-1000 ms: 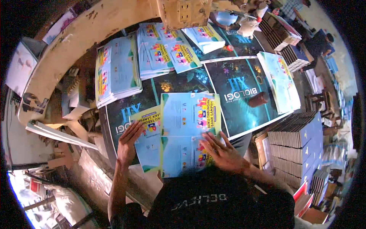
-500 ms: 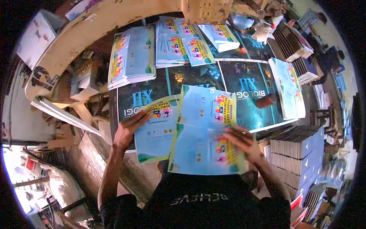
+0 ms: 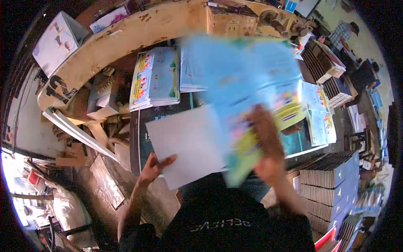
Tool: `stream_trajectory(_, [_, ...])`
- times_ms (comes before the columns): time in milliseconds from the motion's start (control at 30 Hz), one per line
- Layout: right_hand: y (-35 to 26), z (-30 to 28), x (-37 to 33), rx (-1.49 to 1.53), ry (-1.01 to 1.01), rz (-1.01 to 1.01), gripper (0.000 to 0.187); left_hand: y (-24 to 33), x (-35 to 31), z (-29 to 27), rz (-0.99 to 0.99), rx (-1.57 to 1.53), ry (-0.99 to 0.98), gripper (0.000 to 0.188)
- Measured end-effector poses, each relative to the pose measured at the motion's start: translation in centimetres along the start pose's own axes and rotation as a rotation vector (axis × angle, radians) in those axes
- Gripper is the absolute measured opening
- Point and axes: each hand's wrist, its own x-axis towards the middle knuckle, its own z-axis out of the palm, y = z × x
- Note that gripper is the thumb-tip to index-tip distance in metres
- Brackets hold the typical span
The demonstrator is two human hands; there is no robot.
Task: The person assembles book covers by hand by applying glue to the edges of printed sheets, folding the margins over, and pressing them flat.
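Observation:
My left hand (image 3: 154, 169) pinches the lower left edge of a blank white sheet (image 3: 184, 145), with its thumb on top. My right hand (image 3: 268, 145), smeared by motion, grips a blue, yellow and green printed cover sheet (image 3: 252, 71) by its near part. This cover sheet is raised and blurred, overlapping the white sheet's right side and hiding much of the table. Beyond my hands, a stack of the same printed covers (image 3: 157, 77) lies at the left. Part of another stack (image 3: 191, 69) shows beside it, and a further pile (image 3: 320, 113) sits at the right.
Dark printed sheets (image 3: 142, 149) cover the tabletop. A curved yellowish machine arm (image 3: 138, 27) spans the far side. Tall stacks of bound books (image 3: 329, 180) stand at the right, with more books (image 3: 321, 61) behind. Another person (image 3: 342, 33) is in the far right background.
The right hand has lifted the printed cover up and away to the far side. My left hand has moved nearer to me, and the sheet there now shows a white face.

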Motion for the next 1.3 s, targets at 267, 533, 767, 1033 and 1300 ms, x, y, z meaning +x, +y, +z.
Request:
stream_trajectory(267, [-4.8,11.6,-8.0,0.087,-0.575,0.083,0.082,-0.2,1.4,3.1,-0.135,-0.626,0.142,0.049])
stream_trajectory(533, [8.3,7.0,-6.6,0.322,0.087,0.599,0.084,0.6,1.6,1.8,0.194,0.329,0.174,0.032])
stream_trajectory(767, [8.9,0.1,-6.4,0.721,-0.008,0.579,0.026,3.5,2.8,1.8,0.374,0.253,0.151,0.042])
stream_trajectory(1033, [7.3,1.9,-7.9,0.694,0.054,0.568,0.037,3.6,3.0,3.9,0.413,0.037,0.121,0.041])
stream_trajectory(1300, [8.3,2.7,-7.9,0.866,0.017,0.596,0.042,2.2,3.5,4.5,0.383,0.100,0.234,0.033])
